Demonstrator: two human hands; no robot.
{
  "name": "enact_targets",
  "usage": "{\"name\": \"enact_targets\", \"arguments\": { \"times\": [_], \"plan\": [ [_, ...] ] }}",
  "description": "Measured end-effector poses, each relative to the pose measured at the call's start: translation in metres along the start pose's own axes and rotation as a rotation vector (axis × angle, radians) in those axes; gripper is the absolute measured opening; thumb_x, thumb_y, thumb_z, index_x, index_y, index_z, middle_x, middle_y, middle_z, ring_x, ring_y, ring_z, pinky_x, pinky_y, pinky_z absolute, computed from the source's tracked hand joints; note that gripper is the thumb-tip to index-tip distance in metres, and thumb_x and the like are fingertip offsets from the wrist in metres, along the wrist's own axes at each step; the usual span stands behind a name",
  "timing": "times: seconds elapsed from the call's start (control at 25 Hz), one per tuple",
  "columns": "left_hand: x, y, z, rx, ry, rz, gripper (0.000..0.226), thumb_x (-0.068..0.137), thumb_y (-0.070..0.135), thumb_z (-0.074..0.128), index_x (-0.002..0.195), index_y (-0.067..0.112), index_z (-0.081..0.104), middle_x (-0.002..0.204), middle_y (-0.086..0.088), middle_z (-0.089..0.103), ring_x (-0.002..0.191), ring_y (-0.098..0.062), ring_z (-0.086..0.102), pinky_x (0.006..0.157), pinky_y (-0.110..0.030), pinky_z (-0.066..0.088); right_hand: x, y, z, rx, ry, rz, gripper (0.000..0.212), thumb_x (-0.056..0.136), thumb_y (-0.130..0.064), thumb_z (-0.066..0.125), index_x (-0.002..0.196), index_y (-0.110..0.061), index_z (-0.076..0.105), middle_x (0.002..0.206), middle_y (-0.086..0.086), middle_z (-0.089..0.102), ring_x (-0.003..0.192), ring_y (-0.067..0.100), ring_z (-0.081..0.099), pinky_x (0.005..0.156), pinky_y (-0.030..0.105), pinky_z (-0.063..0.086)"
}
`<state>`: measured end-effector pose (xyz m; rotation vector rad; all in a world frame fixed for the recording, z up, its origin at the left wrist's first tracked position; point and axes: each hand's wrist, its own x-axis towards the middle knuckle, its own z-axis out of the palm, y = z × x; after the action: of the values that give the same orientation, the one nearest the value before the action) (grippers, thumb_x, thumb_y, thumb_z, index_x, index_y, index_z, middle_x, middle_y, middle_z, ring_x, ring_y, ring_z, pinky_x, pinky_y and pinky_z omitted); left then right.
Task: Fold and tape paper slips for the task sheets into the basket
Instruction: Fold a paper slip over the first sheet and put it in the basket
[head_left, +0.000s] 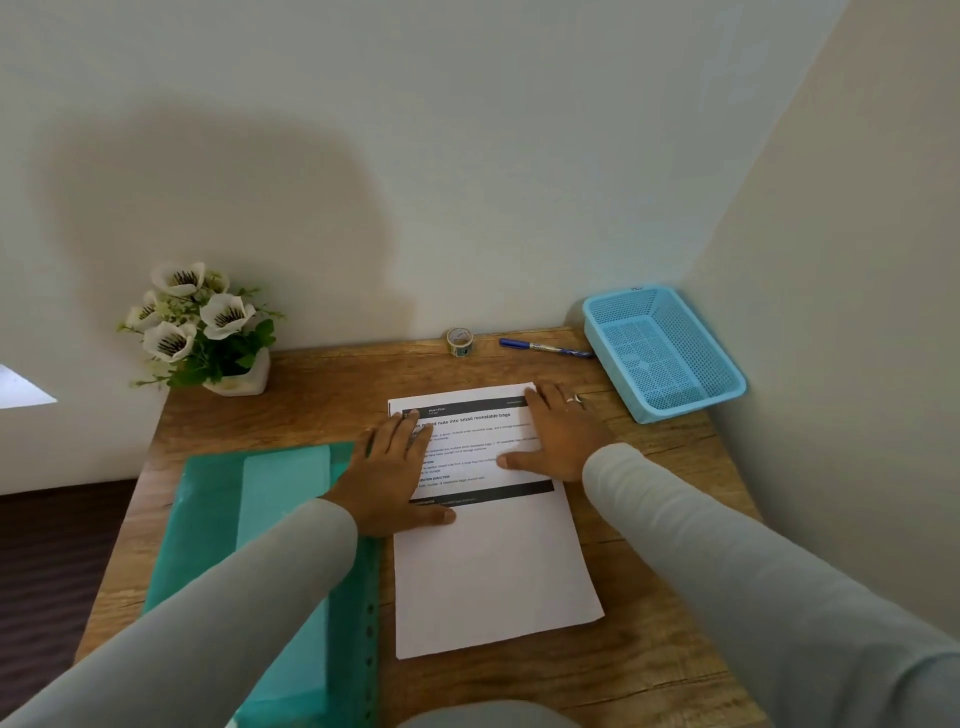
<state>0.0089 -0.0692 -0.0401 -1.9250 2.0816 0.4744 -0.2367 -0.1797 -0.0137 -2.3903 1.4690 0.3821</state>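
Note:
A white task sheet (493, 566) with printed text on its upper half lies flat in the middle of the wooden table (644, 670). My left hand (387, 475) rests flat on the sheet's upper left edge, fingers straight. My right hand (558, 431) lies flat on the upper right part, thumb spread onto the text. A light blue mesh basket (665, 353) stands at the back right corner, nothing visible inside. A small roll of tape (459, 341) stands at the back edge. Beside it lies a blue marker (545, 348).
A green plastic folder (249, 519) lies on the left part of the table, partly under my left forearm. A white pot of artificial flowers (208, 332) stands at the back left. Walls close off the back and right sides.

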Motion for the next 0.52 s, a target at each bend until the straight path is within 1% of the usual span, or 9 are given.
{"name": "enact_targets", "arguments": {
  "times": [0.04,0.12,0.2,0.28,0.36,0.44,0.48,0.52],
  "plan": [
    [0.0,0.0,0.0,-0.004,0.002,0.002,0.137,0.055,0.104,0.013,0.161,0.022,-0.013,0.169,-0.005,-0.017,0.156,-0.032,-0.015,0.126,-0.056,-0.002,0.001,-0.002,-0.004,0.033,0.014,0.013,0.118,0.079,-0.083,0.06,0.164,-0.02,0.009,0.172,0.006,0.008,0.157,0.033,0.012,0.124,0.052,0.018],
    [0.001,-0.001,0.001,-0.008,0.017,0.014,0.145,0.044,0.107,0.0,0.161,0.021,-0.013,0.17,-0.006,-0.017,0.156,-0.033,-0.014,0.126,-0.056,-0.004,0.004,-0.006,-0.009,0.109,0.063,0.038,0.11,0.079,-0.073,0.07,0.162,-0.023,0.017,0.169,0.007,0.021,0.153,0.034,0.024,0.12,0.051,0.03],
    [0.001,-0.002,0.003,-0.018,0.039,0.024,0.148,0.041,0.107,-0.006,0.161,0.021,-0.012,0.17,-0.006,-0.016,0.156,-0.033,-0.013,0.123,-0.054,-0.008,0.008,-0.006,-0.01,0.214,0.111,0.062,0.096,0.083,-0.058,0.077,0.158,-0.025,0.027,0.163,0.005,0.036,0.148,0.033,0.036,0.114,0.049,0.041],
    [0.001,-0.003,0.004,-0.035,0.048,0.024,0.148,0.041,0.107,-0.005,0.161,0.021,-0.011,0.17,-0.006,-0.015,0.156,-0.033,-0.013,0.12,-0.05,-0.012,0.012,-0.005,-0.006,0.409,0.16,0.104,0.078,0.087,-0.043,0.078,0.152,-0.028,0.038,0.154,0.002,0.049,0.14,0.03,0.047,0.109,0.048,0.048],
    [0.001,-0.002,0.003,-0.04,0.047,0.018,0.142,0.048,0.106,0.003,0.161,0.022,-0.011,0.17,-0.006,-0.015,0.156,-0.033,-0.013,0.12,-0.05,-0.012,0.011,-0.003,-0.004,0.542,0.225,0.16,0.062,0.091,-0.032,0.074,0.147,-0.03,0.046,0.146,-0.002,0.057,0.131,0.026,0.057,0.105,0.045,0.052],
    [0.0,0.0,0.001,-0.044,0.037,0.008,0.132,0.061,0.101,0.023,0.161,0.022,-0.011,0.17,-0.006,-0.015,0.156,-0.032,-0.014,0.123,-0.052,-0.01,0.009,-0.001,-0.005,0.529,0.261,0.178,0.042,0.096,-0.027,0.07,0.136,-0.03,0.058,0.131,-0.004,0.067,0.118,0.022,0.064,0.096,0.039,0.055],
    [-0.001,0.001,0.0,-0.055,0.032,0.006,0.128,0.066,0.098,0.031,0.161,0.023,-0.011,0.17,-0.005,-0.015,0.156,-0.032,-0.014,0.124,-0.052,-0.009,0.007,0.001,-0.006,0.51,0.288,0.178,0.028,0.096,-0.026,0.069,0.124,-0.03,0.065,0.119,-0.005,0.07,0.11,0.02,0.067,0.09,0.035,0.056],
    [-0.002,0.001,-0.001,-0.072,0.029,0.002,0.126,0.069,0.095,0.038,0.161,0.024,-0.011,0.17,-0.004,-0.015,0.156,-0.031,-0.014,0.124,-0.053,-0.009,0.006,0.004,-0.007,0.509,0.318,0.175,0.012,0.096,-0.026,0.07,0.108,-0.029,0.069,0.105,-0.006,0.072,0.101,0.018,0.068,0.083,0.032,0.054]
  ]
}}
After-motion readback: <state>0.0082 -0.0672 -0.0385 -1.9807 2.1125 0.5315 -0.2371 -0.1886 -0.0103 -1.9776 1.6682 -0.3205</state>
